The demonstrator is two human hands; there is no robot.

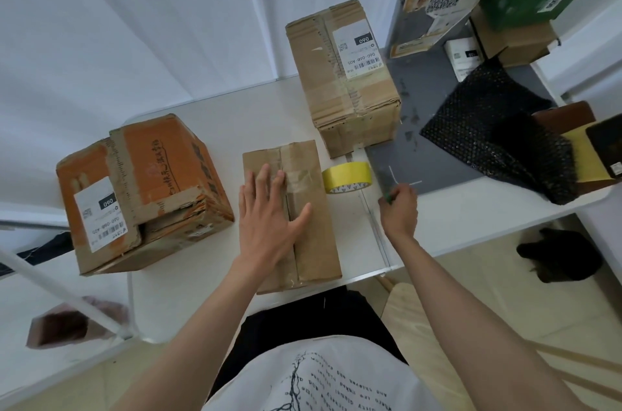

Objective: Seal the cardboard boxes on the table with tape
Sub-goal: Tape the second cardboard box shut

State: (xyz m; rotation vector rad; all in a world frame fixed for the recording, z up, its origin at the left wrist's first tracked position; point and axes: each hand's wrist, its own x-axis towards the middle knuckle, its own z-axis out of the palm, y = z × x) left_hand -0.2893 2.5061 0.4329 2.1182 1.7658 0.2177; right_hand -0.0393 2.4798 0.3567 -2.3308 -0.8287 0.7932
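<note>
The flat cardboard box (296, 212) lies at the table's (188, 282) near edge, your left hand (269, 218) spread flat on its centre seam. Your right hand (399, 208) grips a small dark tool (387, 183), likely a cutter, just beside the yellow tape roll (346, 176). You seem between strips: next, take the roll and run tape along the seam.

White curtains (134, 13) hang along the wall from ten to twelve o'clock, soft daylight coming through them. A white table (269, 114) stands on pale tiled floor (505, 292), with a grey shelf unit (434, 90) at two o'clock.
</note>
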